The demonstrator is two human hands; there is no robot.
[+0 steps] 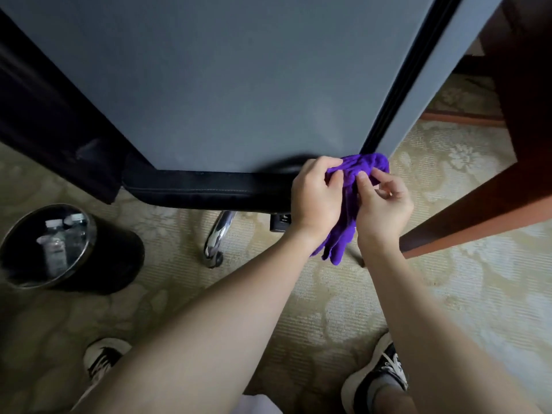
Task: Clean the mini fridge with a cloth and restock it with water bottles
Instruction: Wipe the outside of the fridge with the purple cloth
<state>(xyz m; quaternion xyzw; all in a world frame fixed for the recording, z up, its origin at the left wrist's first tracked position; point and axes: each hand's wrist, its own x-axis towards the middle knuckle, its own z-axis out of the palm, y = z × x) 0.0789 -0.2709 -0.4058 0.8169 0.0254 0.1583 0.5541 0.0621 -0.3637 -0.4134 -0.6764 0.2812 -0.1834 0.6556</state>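
both hands, left hand (pixel 313 198) and right hand (pixel 380 201), pinch the purple cloth (pixel 355 186) at the fridge (pixel 239 85) door's five o'clock corner; soft, light, floppy, probably best bunched mid-fold for wiping.

dim, soft light; wide-angle edge distortion
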